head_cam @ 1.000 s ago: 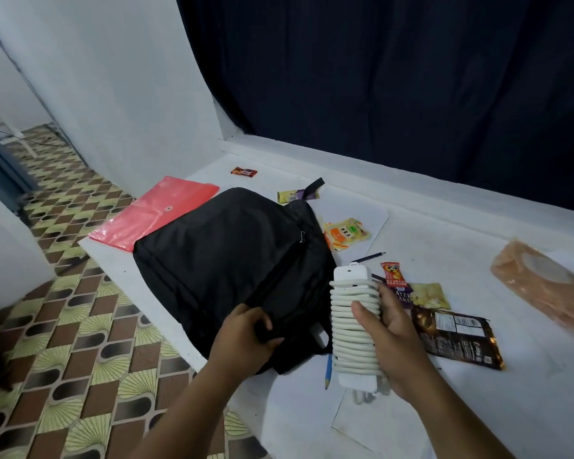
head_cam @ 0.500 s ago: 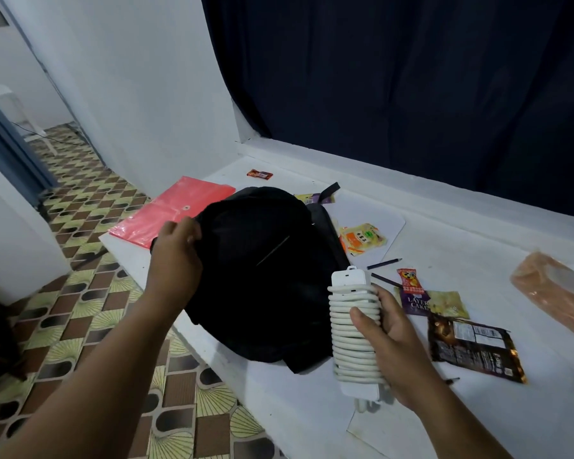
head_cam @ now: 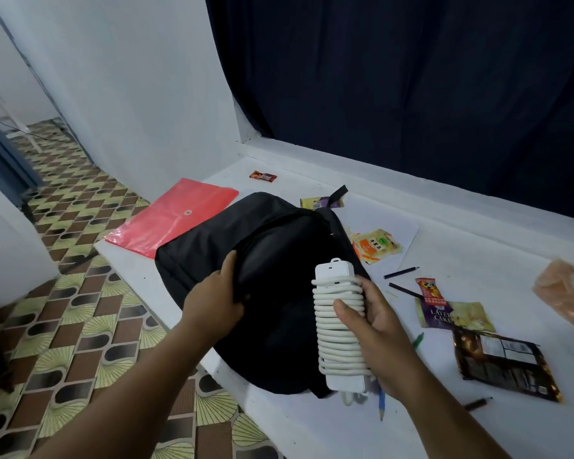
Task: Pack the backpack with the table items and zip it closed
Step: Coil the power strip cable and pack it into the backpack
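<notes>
The left hand (head_cam: pixel 212 301) has come down to grip the soft backpack (head_cam: pixel 272 286) mouth on the worktop (head_cam: pixel 478 425); the right hand (head_cam: pixel 375 323) clasps the stiff cord-wrapped power strip (head_cam: pixel 340 329) mid-body, probably light

Orange-brown bag (head_cam: pixel 565 294) blurred and cut by right edge; backpack (head_cam: pixel 212 253) interior unreadable; left hand (head_cam: pixel 214 301) fingertips hidden in fabric.

White walls (head_cam: pixel 120 77), dark navy curtain (head_cam: pixel 411 77) behind, patterned brown/green tile floor (head_cam: pixel 80 342).
</notes>
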`<state>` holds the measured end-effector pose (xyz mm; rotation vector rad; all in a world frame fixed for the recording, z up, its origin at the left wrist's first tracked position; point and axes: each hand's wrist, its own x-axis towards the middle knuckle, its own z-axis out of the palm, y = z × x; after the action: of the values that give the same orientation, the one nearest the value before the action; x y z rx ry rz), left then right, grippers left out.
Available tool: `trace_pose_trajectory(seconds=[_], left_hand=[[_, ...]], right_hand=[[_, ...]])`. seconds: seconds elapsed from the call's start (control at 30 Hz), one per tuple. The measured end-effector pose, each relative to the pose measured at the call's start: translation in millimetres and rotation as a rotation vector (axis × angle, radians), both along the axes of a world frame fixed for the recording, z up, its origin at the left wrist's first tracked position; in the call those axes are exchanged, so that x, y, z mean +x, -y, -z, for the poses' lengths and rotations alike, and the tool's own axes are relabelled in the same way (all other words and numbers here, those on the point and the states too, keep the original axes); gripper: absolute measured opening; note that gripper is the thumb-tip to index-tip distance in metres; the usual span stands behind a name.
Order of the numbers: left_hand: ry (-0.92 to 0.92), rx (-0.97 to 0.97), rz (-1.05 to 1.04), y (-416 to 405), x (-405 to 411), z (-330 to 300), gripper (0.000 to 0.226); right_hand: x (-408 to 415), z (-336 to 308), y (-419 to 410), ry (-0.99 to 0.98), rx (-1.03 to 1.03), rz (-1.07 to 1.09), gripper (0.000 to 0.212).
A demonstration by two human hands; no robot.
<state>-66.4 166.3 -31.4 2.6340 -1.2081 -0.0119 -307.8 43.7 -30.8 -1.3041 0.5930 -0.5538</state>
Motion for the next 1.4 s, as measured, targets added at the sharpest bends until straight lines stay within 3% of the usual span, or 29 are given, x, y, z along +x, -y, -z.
trace_pose_trajectory(seconds=[0.17, 0.33, 0.5, 0.6, 0.7, 0.77, 0.83, 0.9, 0.97, 1.03, 1.1, 1.13, 1.2, 1.33, 1.4], left_hand=[[-0.181, -0.243, 0.118, -10, 32, -27, 0.051], [-0.344, -0.434, 0.184, -12, 51, -54, 0.047], [-0.442, -0.578, 0.183, -11, 53, -71, 0.049], [-0.502, -0.612, 0.182, -12, 53, -66, 0.048], [-0.556, -0.655, 0.164, -16, 53, -62, 0.048], [-0.577, -0.674, 0.149, -16, 54, -63, 0.048], [-0.599, -0.686, 0.124, -17, 56, -62, 0.048], [-0.632, -0.697, 0.103, -18, 58, -60, 0.048], [-0.675, -0.712, 0.085, -20, 57, -57, 0.047], [-0.724, -0.737, 0.068, -19, 57, -53, 0.046], [-0.755, -0.758, 0.06, -18, 56, -47, 0.045], [-0.768, -0.764, 0.061, -17, 53, -44, 0.044], [-0.797, -0.773, 0.063, -16, 48, -43, 0.045], [-0.84, -0.81, 0.055, -15, 46, -47, 0.045], [-0.854, -0.817, 0.067, -15, 48, -50, 0.046]], right_hand=[[32, -3, -2, -0.029, 0.01, -0.033, 0.042], [77, -8, -2, -0.181, -0.033, -0.216, 0.039], [134, -14, 1, -0.47, -0.193, -0.551, 0.082], [167, -7, 0, -0.529, -0.299, -0.604, 0.104], [192, 2, 2, -0.468, -0.281, -0.574, 0.072], [205, 8, 0, -0.44, -0.226, -0.431, 0.052], [214, 16, -6, -0.407, -0.232, -0.233, 0.042], [212, 17, -13, -0.38, -0.28, -0.191, 0.035], [199, 14, -14, -0.36, -0.18, -0.324, 0.035], [173, 12, -9, -0.368, -0.092, -0.517, 0.067], [148, 18, -8, -0.355, -0.15, -0.589, 0.093], [139, 25, -10, -0.331, -0.176, -0.58, 0.094], [129, 37, -20, -0.292, -0.207, -0.49, 0.085], [139, 38, -34, -0.314, -0.787, -0.317, 0.074], [154, 37, -36, -0.33, -0.85, -0.275, 0.063]])
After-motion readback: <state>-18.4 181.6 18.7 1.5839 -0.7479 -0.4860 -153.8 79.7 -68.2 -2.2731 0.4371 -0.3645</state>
